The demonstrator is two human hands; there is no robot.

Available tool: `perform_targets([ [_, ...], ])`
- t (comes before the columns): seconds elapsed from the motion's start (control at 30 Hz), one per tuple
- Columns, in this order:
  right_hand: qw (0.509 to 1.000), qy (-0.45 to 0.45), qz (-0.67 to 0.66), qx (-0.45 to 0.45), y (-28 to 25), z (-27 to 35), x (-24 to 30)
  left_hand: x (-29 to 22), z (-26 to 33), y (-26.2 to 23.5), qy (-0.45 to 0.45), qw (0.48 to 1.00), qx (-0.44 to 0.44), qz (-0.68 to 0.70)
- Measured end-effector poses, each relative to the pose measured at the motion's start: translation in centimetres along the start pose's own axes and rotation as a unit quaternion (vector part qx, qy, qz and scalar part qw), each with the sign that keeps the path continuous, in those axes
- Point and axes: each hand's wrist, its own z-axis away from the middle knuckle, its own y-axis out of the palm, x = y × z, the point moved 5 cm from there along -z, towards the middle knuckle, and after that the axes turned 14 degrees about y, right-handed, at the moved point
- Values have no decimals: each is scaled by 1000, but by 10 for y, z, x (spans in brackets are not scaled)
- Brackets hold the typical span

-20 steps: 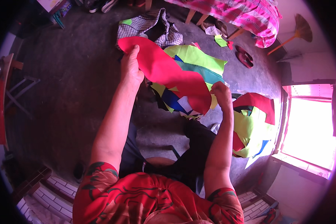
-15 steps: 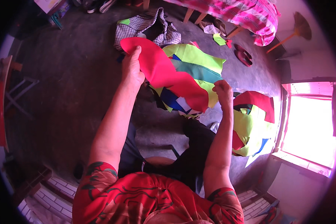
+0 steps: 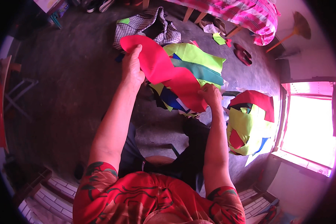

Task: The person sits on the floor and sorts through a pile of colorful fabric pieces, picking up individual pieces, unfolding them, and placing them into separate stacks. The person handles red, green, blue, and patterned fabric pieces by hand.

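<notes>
Both hands, left hand (image 3: pixel 132 69) and right hand (image 3: pixel 211 95), grip a red cloth (image 3: pixel 164 72) above dark floor (image 3: pixel 74 86); bright window (image 3: pixel 311 127) at right.

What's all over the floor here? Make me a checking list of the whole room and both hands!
Surface: dark grey floor, bare in places.
Job's things: red fabric piece, long and curved, held up between both hands.
Clutter: pile of green, teal and blue fabric pieces under it; second pile of yellow-green and red pieces to the right; checked cloth; sandals.
Grips: left hand pinches the red piece's far end; right hand pinches its near end.
Cables: nothing seen.
Surroundings: bright window, pink checked bedcover, broom.
</notes>
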Motion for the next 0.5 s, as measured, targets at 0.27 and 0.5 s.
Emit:
perform_targets([
  [0.27, 923, 51, -336, 177, -34, 12, 3, -8, -2, -4, 10, 1000, 2, -8],
  [0.5, 972, 80, -215, -46, -69, 6, -36, -4, 2, -8, 43, 993, 22, -108],
])
